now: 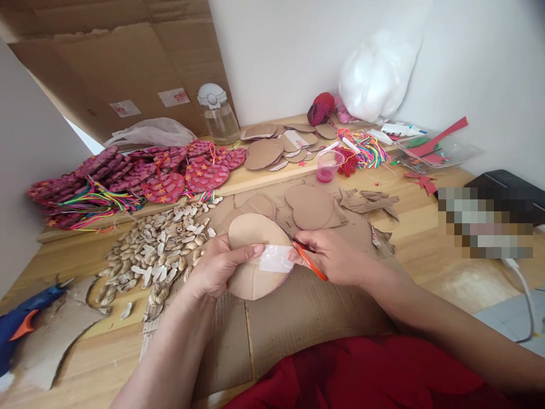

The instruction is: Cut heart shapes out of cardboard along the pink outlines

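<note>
The left hand is holding a taped, rounded cardboard cutout above a cardboard sheet, its thumb pressing the cutout's face. The right hand is gripping orange-handled scissors, fingers wrapping the handles, and the blades are meeting the cutout's right edge. Peanut shells are lying left of the cutout, and a blue glue gun is resting farther left on the wooden surface.

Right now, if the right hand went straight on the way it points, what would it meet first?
Most likely the cardboard piece held by the left hand; scissors in the right hand seem at its edge.
</note>
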A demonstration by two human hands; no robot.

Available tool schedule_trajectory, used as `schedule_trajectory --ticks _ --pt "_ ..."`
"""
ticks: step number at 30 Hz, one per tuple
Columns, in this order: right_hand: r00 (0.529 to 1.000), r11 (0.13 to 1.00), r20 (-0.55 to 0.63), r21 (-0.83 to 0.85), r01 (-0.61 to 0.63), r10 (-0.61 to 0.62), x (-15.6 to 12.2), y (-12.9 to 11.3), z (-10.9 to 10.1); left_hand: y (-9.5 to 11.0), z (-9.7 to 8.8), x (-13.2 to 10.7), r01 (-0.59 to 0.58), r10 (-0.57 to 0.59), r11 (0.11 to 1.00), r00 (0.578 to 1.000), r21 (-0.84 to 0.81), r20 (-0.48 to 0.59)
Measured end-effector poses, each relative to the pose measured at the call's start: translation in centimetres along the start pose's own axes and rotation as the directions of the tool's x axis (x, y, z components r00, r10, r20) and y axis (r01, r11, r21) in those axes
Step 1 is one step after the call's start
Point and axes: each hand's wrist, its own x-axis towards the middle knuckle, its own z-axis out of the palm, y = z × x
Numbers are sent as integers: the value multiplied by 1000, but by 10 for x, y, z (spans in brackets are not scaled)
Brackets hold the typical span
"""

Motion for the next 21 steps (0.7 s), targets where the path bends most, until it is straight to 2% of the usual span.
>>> schedule_trajectory --ticks 6,13,17,21 --pt "1000 995 -21 -100 -14 12 -1 -3 -2 -1 -1 0 -28 28 1000 999 6 25" --pt "1000 998 1 -65 21 -21 1 2 2 -2 -3 2 -15 14 1000 999 27 36" --pt "1000 995 12 -95 13 -12 1 3 2 -2 -3 3 -4 2 999 998 39 64" --pt "999 999 37 -43 -5 6 0 2 1 0 -2 2 0 -2 999 998 34 64"
